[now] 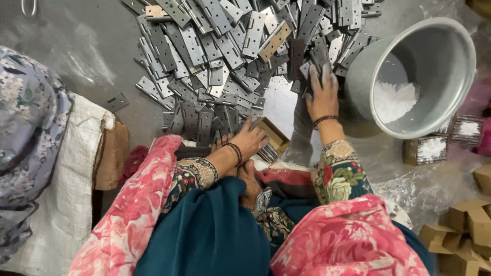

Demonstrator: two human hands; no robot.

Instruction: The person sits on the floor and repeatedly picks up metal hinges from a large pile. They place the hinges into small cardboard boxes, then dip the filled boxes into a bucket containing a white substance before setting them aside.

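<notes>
A big heap of grey metal hinges [225, 56] covers the floor in front of me. My left hand [249, 139] grips a small brown cardboard box [272, 138] with several hinges packed inside, held near my lap. My right hand [322, 92] is stretched forward, fingers spread, resting flat on hinges at the near right edge of the heap, beside the metal bowl. Both wrists wear dark bangles, and the sleeves are floral.
A grey metal bowl [450, 61] holding white powder stands at the right. Small boxes dusted white [427, 149] sit below it, and brown cardboard boxes [468, 230] lie at the lower right. Another person's floral clothing [25, 128] and a white sack [71, 194] are at the left.
</notes>
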